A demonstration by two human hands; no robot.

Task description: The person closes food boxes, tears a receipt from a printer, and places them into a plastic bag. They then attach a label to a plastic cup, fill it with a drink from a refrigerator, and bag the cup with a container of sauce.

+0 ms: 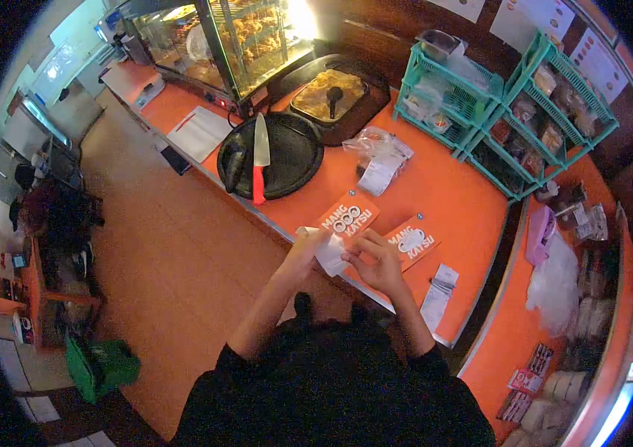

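Observation:
My left hand [305, 249] is closed on a small white paper [330, 255] over the counter's front edge. The fingers of my right hand [374, 258] are pinched together at the paper's right side. Just beyond my hands, an orange printed card [349, 215] lies on the orange counter [458, 201]. A second orange card [413, 241] lies to the right of my right hand. Farther right rests a printed slip [439, 294] with a dark thin item across it. Behind the cards sits a clear plastic bag [376, 149] with a white receipt [380, 173].
A knife [260, 153] with a red handle lies across a round black tray [294, 160]. Behind are a food tray [329, 94] and a lit glass cabinet [249, 45]. Teal baskets [473, 97] stand back right. A green bin [100, 365] is on the floor at left.

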